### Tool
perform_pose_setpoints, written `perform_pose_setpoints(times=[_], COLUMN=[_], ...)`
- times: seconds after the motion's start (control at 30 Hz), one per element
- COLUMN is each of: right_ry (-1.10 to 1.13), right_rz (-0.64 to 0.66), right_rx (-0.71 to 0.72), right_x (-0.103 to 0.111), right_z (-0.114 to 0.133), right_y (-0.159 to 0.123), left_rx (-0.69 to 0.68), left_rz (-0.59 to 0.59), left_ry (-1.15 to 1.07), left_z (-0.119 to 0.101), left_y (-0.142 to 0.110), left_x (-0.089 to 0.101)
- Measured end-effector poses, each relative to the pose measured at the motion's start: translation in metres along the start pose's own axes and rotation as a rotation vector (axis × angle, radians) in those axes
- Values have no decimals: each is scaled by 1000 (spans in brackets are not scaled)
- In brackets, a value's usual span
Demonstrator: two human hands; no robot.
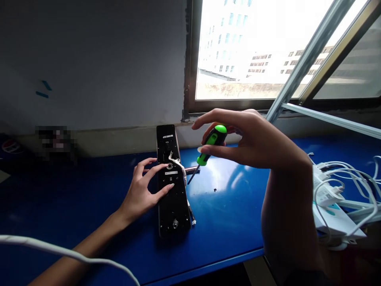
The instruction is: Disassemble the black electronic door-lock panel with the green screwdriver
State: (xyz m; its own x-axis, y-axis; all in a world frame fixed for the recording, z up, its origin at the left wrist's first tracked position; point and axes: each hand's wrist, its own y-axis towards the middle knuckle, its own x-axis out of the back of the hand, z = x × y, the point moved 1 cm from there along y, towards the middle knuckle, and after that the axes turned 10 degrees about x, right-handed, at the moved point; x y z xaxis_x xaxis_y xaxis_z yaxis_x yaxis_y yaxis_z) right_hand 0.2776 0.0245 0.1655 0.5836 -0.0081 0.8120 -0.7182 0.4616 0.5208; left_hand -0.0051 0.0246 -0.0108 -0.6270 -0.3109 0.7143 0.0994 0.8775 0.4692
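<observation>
Green and black at the handle, the screwdriver [212, 142] is clamped between thumb and fingers of the right hand [251, 137], whose wrist bends atop a raised forearm, directing the shaft down and leftward to the right edge of the elongated panel [174, 202]. The left hand [142, 190] reaches in from the lower left, fingers spread apart, index fingertip and thumb over the panel's face. The panel, on the blue tabletop [226, 226], is black and round-cornered, with white labels [171, 173], a white-wrapped cable [179, 166] and a metallic round fitting [175, 224] near its lower end.
</observation>
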Motion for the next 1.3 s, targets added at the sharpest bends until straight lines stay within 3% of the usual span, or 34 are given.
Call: perform_pose_setpoints(times=[0.17,0.3,0.6,1.3], right_ry=[-125,-107,-117,-142], right_rz=[-157,-116,-73,-57], right_rx=[75,105,96,-9], right_x=[-29,-43,-47,-47], right_z=[5,3,0,-1], right_y=[21,29,30,31], left_rx=[236,310,260,255], left_rz=[163,263,306,322], left_ry=[-280,-452,-622,-626], left_z=[10,10,6,6], left_y=[-10,-15,-14,-14], left_x=[-5,-9,-12,-8])
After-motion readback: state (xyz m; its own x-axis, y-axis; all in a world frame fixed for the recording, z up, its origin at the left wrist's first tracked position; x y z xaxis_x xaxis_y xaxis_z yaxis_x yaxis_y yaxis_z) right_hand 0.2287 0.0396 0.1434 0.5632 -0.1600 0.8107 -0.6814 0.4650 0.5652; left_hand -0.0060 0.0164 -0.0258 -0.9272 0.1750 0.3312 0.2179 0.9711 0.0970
